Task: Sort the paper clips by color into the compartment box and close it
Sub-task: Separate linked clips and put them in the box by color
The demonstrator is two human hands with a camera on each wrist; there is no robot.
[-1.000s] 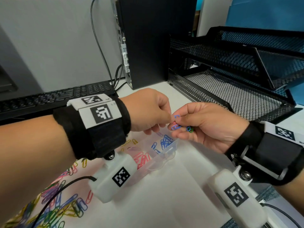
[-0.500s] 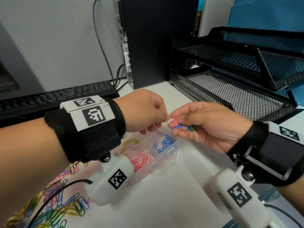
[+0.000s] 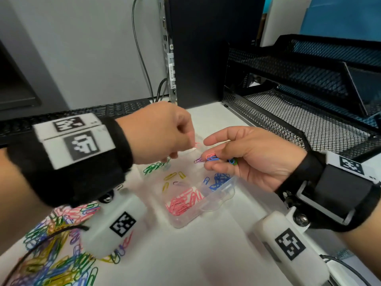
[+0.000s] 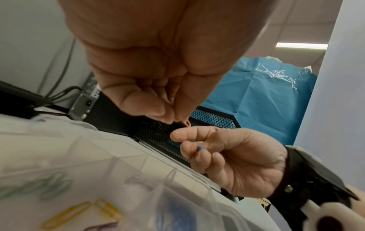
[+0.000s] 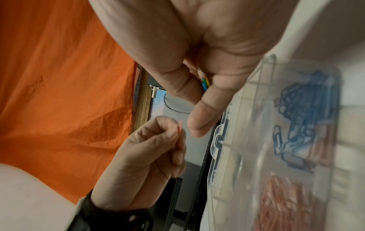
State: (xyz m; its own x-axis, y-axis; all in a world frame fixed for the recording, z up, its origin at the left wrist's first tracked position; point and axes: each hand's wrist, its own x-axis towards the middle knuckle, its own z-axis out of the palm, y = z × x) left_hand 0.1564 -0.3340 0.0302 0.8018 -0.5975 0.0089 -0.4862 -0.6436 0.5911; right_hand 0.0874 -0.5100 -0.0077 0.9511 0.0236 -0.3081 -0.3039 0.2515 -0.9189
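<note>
Head view: the left hand (image 3: 156, 133) is pinching a pink paper clip (image 3: 197, 144) directly above the compartment box (image 3: 214, 205), while the right hand (image 3: 247, 157) is clasping mixed clips (image 3: 212, 157).

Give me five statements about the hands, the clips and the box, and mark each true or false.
1. The left hand pinches a pink clip. True.
2. The right hand is empty. False: it holds several clips.
3. The compartment box is closed. False: it lies open.
4. Blue clips share a compartment with pink clips. False: separate compartments.
5. A mixed pile lies loose on the table. True.
</note>
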